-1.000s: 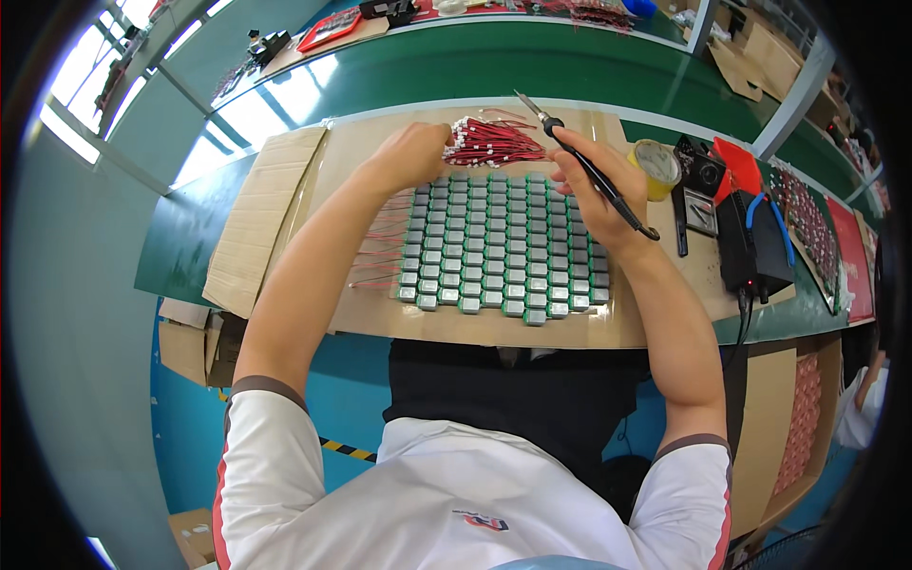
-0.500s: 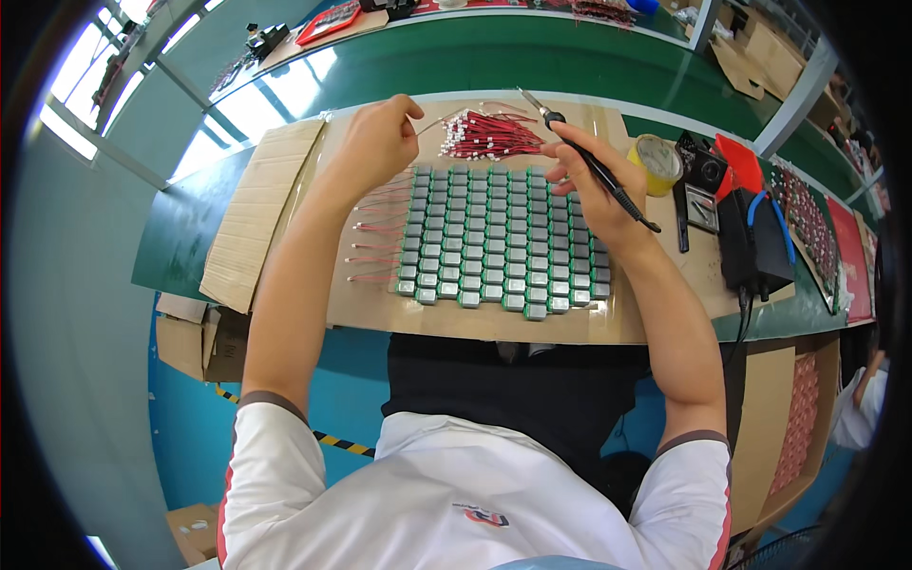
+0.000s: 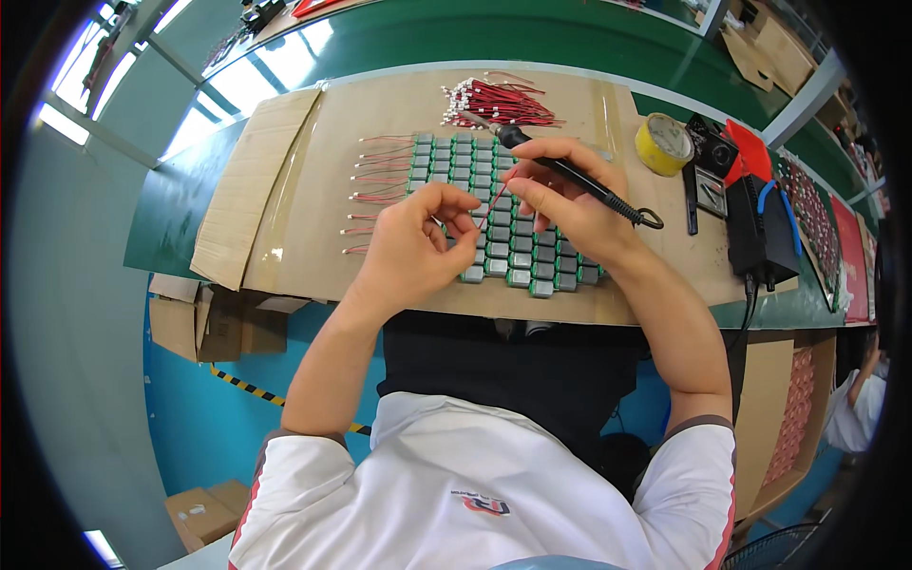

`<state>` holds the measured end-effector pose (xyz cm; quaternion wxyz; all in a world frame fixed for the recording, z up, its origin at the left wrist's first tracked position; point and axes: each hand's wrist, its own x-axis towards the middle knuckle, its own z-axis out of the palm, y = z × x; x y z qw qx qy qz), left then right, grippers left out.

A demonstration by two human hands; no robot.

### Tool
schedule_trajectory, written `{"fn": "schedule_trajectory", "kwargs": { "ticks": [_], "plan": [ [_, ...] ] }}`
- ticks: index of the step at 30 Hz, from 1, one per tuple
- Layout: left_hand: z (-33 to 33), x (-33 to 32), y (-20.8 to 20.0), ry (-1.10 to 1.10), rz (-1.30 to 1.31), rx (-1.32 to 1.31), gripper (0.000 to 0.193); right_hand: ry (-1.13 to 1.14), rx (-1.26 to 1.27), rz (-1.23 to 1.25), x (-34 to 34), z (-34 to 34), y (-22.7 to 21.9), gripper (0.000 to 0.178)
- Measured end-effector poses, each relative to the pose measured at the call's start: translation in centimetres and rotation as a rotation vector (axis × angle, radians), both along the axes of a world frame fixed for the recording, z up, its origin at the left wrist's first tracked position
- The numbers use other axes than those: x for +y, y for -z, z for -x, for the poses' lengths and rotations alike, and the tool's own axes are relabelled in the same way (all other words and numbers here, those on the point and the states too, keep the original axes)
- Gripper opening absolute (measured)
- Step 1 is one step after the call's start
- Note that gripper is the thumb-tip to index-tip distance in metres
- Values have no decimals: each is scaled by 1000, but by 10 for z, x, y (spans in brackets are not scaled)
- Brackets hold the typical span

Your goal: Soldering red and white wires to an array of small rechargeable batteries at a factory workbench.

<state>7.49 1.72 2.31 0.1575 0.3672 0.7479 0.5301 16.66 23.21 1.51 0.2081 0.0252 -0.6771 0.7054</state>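
My right hand (image 3: 584,204) is closed round a soldering iron (image 3: 560,169), its black handle slanting up and left and its metal tip near the loose wires. Between my two hands runs a short red wire (image 3: 493,199). My left hand (image 3: 413,247) pinches its lower end; the right thumb and forefinger are at its upper end. Below both hands lie rows of grey blocks with green edges (image 3: 440,157), partly hidden by them. Thin leads with white connectors (image 3: 375,197) stick out from the rows' left side. Beyond is a pile of red wires (image 3: 508,103) with white connectors.
Cardboard (image 3: 313,190) covers the green bench. To the right stand a yellow tape roll (image 3: 663,145), a black box with a blue cable (image 3: 763,228), and a red tray (image 3: 748,152). An open carton (image 3: 769,418) sits below on the right. Another person's arm (image 3: 863,385) shows at the far right.
Both hands have come nearer, from beside the wire pile to over the grey blocks. The red wire is now stretched between them. The soldering iron moved with my right hand; the view shifted slightly.
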Motion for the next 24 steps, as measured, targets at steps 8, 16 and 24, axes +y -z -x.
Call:
{"fn": "schedule_trajectory", "kwargs": {
  "ticks": [8,16,24],
  "plan": [
    [-7,-3,3,68,-20,101,39,-46,-18,-33,-3,-6,1,29],
    [-13,-2,-4,20,-38,-95,20,-78,-9,-73,-9,-8,5,29],
    [-15,-24,14,-96,-234,-200,16,-77,107,-296,-12,-6,14,27]
  ]
}}
